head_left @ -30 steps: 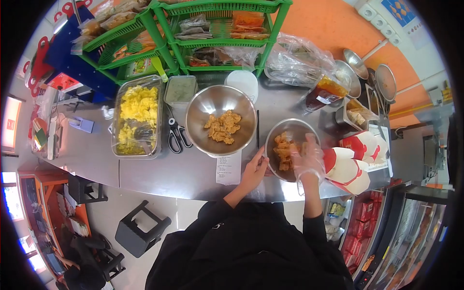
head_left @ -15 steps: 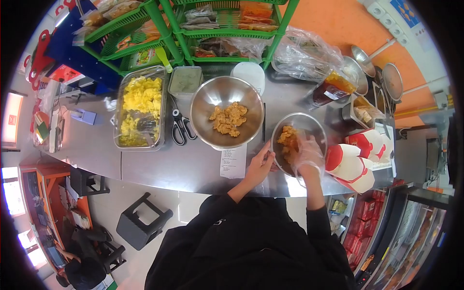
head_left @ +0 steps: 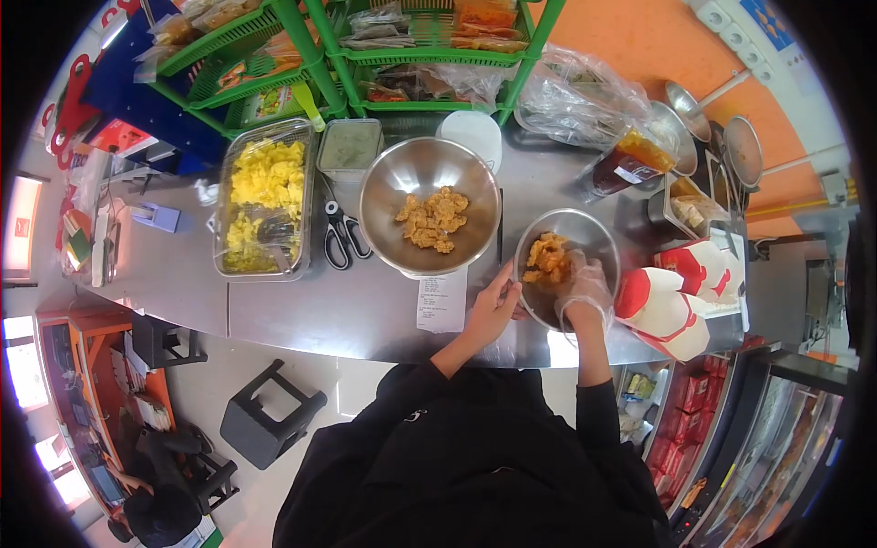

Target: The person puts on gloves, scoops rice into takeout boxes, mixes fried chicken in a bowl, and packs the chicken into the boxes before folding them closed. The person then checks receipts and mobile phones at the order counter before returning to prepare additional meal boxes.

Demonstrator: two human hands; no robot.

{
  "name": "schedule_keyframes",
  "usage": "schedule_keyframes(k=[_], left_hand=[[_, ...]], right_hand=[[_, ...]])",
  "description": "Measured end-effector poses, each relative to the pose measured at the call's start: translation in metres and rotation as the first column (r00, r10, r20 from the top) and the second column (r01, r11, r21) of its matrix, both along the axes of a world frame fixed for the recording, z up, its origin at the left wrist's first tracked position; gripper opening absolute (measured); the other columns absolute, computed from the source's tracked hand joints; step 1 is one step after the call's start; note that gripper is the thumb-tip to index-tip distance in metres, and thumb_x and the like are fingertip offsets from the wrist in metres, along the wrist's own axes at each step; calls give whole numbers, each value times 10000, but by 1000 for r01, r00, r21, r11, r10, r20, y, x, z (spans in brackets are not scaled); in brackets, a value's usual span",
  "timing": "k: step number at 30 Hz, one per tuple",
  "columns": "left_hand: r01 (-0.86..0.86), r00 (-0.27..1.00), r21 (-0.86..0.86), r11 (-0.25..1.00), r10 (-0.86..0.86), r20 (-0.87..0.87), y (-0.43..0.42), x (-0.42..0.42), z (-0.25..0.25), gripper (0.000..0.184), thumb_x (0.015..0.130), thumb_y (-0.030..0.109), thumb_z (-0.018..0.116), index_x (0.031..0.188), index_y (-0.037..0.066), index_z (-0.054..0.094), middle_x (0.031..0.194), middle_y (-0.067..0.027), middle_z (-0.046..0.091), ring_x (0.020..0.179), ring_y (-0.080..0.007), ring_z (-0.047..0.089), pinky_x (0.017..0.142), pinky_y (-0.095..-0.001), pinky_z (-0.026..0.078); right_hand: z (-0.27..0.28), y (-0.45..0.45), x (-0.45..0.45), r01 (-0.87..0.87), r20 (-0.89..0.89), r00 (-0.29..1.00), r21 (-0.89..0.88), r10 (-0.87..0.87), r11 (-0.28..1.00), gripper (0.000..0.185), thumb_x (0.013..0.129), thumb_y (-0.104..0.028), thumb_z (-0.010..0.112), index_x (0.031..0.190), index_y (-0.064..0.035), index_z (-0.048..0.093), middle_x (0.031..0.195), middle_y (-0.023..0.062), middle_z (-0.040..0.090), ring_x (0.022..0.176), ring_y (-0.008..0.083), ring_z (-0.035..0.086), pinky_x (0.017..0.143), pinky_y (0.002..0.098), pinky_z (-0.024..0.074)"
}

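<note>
My left hand (head_left: pixel 493 304) grips the near left rim of a small metal bowl (head_left: pixel 594 228), thumb at the edge and fingers curled under it. Coated fried chicken pieces (head_left: pixel 547 259), glossy and orange-brown, lie bunched in this bowl. Inside its right part is my right hand (head_left: pixel 586 290), in a clear plastic glove, close beside the chicken; the loose glove and the bowl obscure its fingertips. To the left stands a larger metal bowl (head_left: pixel 384 215) with drier fried chicken pieces (head_left: pixel 432 219) in the middle. A printed receipt (head_left: pixel 442 304) lies partly under that larger bowl.
Red-and-white paper boxes (head_left: pixel 662 310) stand right of my right hand. Behind are a jug of dark red sauce (head_left: pixel 628 164) and green racks (head_left: pixel 429 59). Scissors (head_left: pixel 342 239) and a clear tub of yellow food (head_left: pixel 265 196) lie left. A seated person (head_left: pixel 160 507) is lower left.
The chicken in the small bowl has bunched toward the far left side. My gloved right hand has shifted slightly within the bowl and blurs less. My left hand stays on the rim.
</note>
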State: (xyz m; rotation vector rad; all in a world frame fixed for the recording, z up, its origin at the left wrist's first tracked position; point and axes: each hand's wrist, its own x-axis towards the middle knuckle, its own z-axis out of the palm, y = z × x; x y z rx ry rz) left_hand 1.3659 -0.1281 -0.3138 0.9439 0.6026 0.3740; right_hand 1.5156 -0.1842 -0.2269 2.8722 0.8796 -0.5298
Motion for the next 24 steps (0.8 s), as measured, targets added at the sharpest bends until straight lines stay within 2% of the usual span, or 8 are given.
schedule_keyframes(k=[1, 4, 7, 10, 13, 15, 19, 24], left_hand=[[1, 1000, 3, 1000, -1, 0, 1, 1, 2, 549, 1006, 162, 455, 1503, 123, 225, 1005, -115, 601, 769, -176, 687, 684, -280, 585], [2, 1000, 17, 1000, -1, -12, 2, -1, 6, 550, 1007, 170, 456, 1503, 121, 224, 994, -119, 605, 770, -182, 690, 687, -286, 586], [9, 1000, 48, 999, -8, -24, 1, 0, 3, 545, 1008, 176, 456, 1501, 114, 231, 955, -107, 610, 753, -187, 692, 682, -287, 585], [11, 1000, 52, 999, -10, -22, 0, -1, 1, 542, 1008, 177, 457, 1499, 107, 239, 900, -84, 606, 720, -184, 690, 647, -277, 576], [21, 1000, 39, 999, -20, -21, 0, -2, 3, 545, 1007, 176, 460, 1500, 106, 240, 846, -62, 593, 699, -177, 686, 609, -268, 563], [19, 1000, 48, 999, -18, -16, 0, -2, 8, 551, 1006, 175, 463, 1502, 106, 233, 817, -53, 583, 695, -172, 685, 588, -264, 555], [-4, 1000, 60, 998, 6, -25, -4, -1, 6, 555, 1007, 189, 464, 1504, 114, 229, 850, -66, 602, 723, -166, 682, 625, -268, 564], [-3, 1000, 86, 996, 5, -24, -5, 0, 4, 567, 1008, 212, 472, 1504, 100, 222, 939, -62, 616, 785, -144, 668, 669, -276, 571]], right_hand=[[6, -1, 1, -14, -1, 1000, 22, 14, 1000, 522, 772, -196, 711, 1244, -234, 492, 1241, 116, 505, 1093, 338, 586, 890, 442, 513], [37, 2, -10, -26, -43, 999, 45, 28, 999, 660, 678, -245, 770, 1273, -194, 491, 1277, 137, 510, 1143, 344, 554, 912, 415, 490], [60, 6, -28, -193, 55, 981, 169, 187, 966, 622, 744, -307, 727, 1301, -220, 464, 1272, 133, 505, 1094, 349, 584, 885, 447, 512], [50, 31, -23, -143, -63, 987, 54, 147, 988, 669, 738, -350, 721, 1334, -222, 445, 1265, 146, 509, 1092, 354, 584, 883, 450, 511], [-3, 31, -19, -137, 30, 990, 155, 134, 978, 601, 747, -325, 707, 1299, -227, 491, 1239, 155, 522, 1082, 356, 588, 875, 448, 514], [-16, 34, -10, -119, 37, 993, 88, 116, 989, 536, 746, -298, 702, 1252, -229, 539, 1223, 152, 530, 1079, 351, 590, 877, 446, 514], [-2, 21, -2, -220, 29, 976, 76, 218, 973, 422, 744, -247, 690, 1158, -238, 614, 1198, 133, 541, 1072, 331, 596, 881, 431, 511], [38, -7, -10, -373, -34, 924, 143, 382, 917, 464, 755, -260, 680, 1211, -279, 595, 1273, 112, 525, 1138, 315, 570, 918, 420, 494]])
